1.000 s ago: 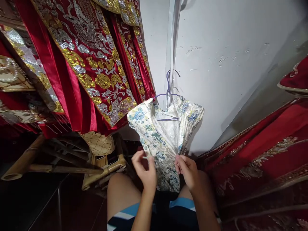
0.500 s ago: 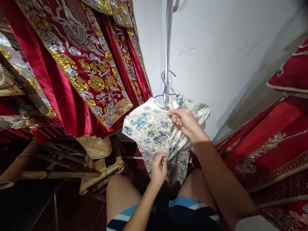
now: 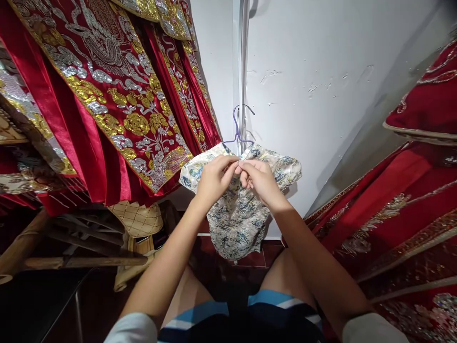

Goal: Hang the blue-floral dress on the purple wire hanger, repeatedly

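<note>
A short-sleeved floral shirt (image 3: 235, 224), cream with blue flowers, hangs on a purple wire hanger (image 3: 236, 128) in front of me. At its neckline my left hand (image 3: 218, 177) pinches the collar edge between thumb and fingers. Right beside it my right hand (image 3: 260, 178) is closed in a pinch on the other side of the collar. The fingertips of both hands meet at the front opening, and the small spot between them is hidden. Below the hands the shirt front hangs down with its two sides close together.
Red embroidered hangings (image 3: 135, 119) with gold and silver sequins cover the left. More red beaded cloth (image 3: 378, 205) hangs on the right. A bamboo chair (image 3: 85, 262) stands at the lower left. Behind the shirt are a pale wall (image 3: 293, 57) and a vertical metal pole (image 3: 241, 57).
My left hand has risen from the lower shirt front to the collar and now meets my right hand. The shirt front, earlier pulled apart and outward, has come together and hangs straighter.
</note>
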The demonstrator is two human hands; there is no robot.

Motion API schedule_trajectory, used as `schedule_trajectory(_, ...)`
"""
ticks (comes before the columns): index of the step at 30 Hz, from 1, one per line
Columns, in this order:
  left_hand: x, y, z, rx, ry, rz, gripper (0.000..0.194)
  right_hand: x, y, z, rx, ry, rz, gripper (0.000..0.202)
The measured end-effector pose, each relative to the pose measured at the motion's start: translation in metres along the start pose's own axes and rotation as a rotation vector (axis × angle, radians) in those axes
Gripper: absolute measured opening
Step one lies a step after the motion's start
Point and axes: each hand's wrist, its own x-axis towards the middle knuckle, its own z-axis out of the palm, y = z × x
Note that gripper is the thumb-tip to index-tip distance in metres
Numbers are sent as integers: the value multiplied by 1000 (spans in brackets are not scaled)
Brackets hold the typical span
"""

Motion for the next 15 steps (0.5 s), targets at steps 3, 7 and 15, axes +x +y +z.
schedule_trajectory(3, 23, 11, -3, 80, -15, 81, 12, 2, 18, -7, -122, 58, -54, 26)
schedule_trajectory(7, 29, 6, -24, 41, 395, -8, 10, -24, 64, -15, -127, 96, 82, 26)
schedule_trajectory(15, -41, -86, -33, -936, 869, -983, 29, -100, 105, 10, 129, 85, 215, 23)
